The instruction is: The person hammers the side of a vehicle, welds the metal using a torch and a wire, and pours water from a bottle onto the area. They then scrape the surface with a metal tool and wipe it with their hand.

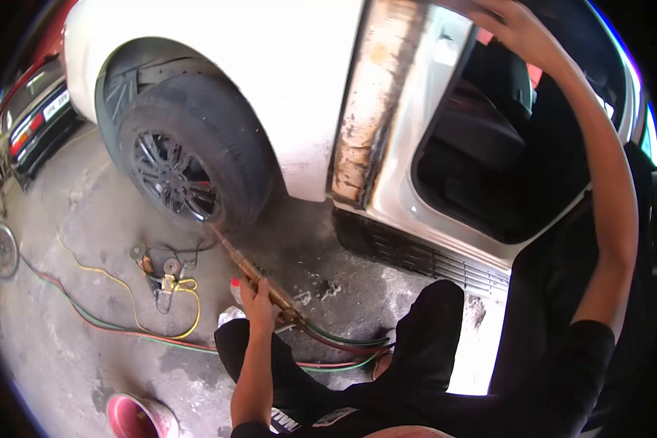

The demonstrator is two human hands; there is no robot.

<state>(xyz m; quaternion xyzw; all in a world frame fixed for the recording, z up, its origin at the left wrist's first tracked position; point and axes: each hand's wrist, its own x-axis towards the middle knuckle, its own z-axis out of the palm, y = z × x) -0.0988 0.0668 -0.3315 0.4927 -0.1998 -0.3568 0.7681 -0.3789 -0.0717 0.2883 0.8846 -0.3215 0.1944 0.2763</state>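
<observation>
My left hand (259, 303) is wrapped round the brass-coloured handle of a gas torch (233, 254), with red and green hoses (328, 337) running from its rear. The torch slants up and left towards the wheel (171, 175) of a white vehicle, and a small bluish bright spot shows at its tip. My right hand (517, 31) is raised at the top edge of the view, by the vehicle's door opening. Its fingers stretch left against the frame, partly cut off. Below them runs a bare, rust-stained pillar strip (376, 95) beside the white body panel (292, 73).
A corded power tool (168, 274) with a yellow cable lies on the concrete floor. A pink bucket (164, 417) stands at lower left, and a red-capped bottle (235, 288) is beside my left hand. A dark car (40, 120) and a small bicycle wheel (0, 252) are at far left.
</observation>
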